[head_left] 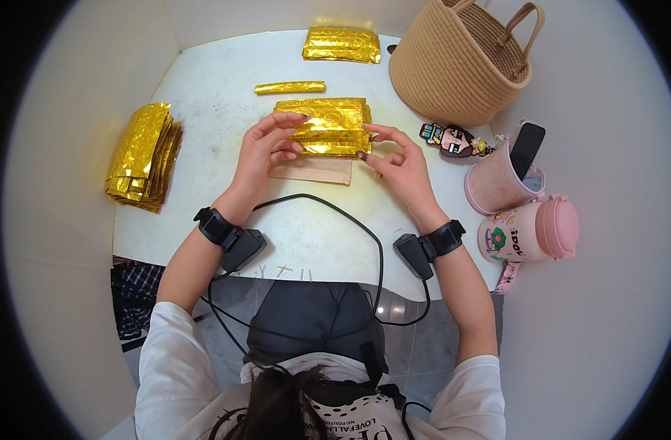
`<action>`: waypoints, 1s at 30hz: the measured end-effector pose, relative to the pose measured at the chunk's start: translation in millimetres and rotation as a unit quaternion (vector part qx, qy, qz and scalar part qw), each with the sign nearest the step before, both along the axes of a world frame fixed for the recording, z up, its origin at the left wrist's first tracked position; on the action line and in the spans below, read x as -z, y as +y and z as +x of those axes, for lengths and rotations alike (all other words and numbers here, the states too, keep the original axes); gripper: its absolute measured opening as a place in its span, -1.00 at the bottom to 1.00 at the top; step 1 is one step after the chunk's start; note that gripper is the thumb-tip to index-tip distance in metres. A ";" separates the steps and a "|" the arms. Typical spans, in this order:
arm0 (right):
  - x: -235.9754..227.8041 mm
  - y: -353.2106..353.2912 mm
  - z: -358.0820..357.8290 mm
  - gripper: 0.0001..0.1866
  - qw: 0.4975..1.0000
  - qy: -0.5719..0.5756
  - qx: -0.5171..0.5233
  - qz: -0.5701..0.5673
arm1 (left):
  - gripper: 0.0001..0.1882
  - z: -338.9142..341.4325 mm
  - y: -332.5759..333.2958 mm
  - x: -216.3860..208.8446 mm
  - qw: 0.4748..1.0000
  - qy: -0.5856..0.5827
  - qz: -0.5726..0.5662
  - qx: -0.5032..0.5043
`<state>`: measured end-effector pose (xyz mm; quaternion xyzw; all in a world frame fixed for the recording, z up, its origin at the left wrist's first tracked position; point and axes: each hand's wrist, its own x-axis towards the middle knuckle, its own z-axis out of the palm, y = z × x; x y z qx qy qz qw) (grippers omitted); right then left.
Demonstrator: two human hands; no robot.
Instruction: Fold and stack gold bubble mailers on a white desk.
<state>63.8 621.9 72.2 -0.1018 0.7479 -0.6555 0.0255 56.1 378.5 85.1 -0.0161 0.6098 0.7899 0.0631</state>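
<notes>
In the middle of the white table (203, 110) lies a stack of crinkled gold foil paper (329, 121), creased lengthwise. My left hand (258, 150) holds its left edge with curled fingers, the fingertips resting on the foil. At the right edge, my right hand (405, 165) has its thumb at the near corner and the forefinger higher up, gripping the side. A light brown paper sheet (313, 171) sticks out from under the near side of the stack. Just beyond it is a narrow folded gold foil strip (290, 87), apart from both hands.
A thick gold foil pile (137, 158) stands at the left edge, another gold foil stack (341, 44) at the back. On the right are a woven basket (452, 66), a bead figure charm (452, 139), a pink cup (489, 180) holding a phone (527, 150), and a pink-lidded bottle (522, 233). A black cable (350, 220) loops between my wrists.
</notes>
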 end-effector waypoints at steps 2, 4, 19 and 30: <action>1.1 0.3 -0.3 -0.52 1.000 0.000 -0.002 -0.001 | -0.74 0.5 0.2 -0.1 1.000 -0.002 -0.001 0.001; 1.5 -0.3 -0.5 -0.55 0.999 0.006 -0.023 0.031 | -0.74 0.6 -0.4 0.7 1.000 -0.003 -0.003 0.000; -2.4 -2.5 1.3 -0.65 0.999 -0.030 -0.026 -0.010 | -0.76 1.2 -1.7 1.9 1.000 0.000 -0.011 0.008; -1.7 -1.3 -0.2 -0.83 0.995 -0.069 -0.037 -0.056 | -0.75 1.6 0.5 -0.3 1.000 -0.004 -0.019 0.014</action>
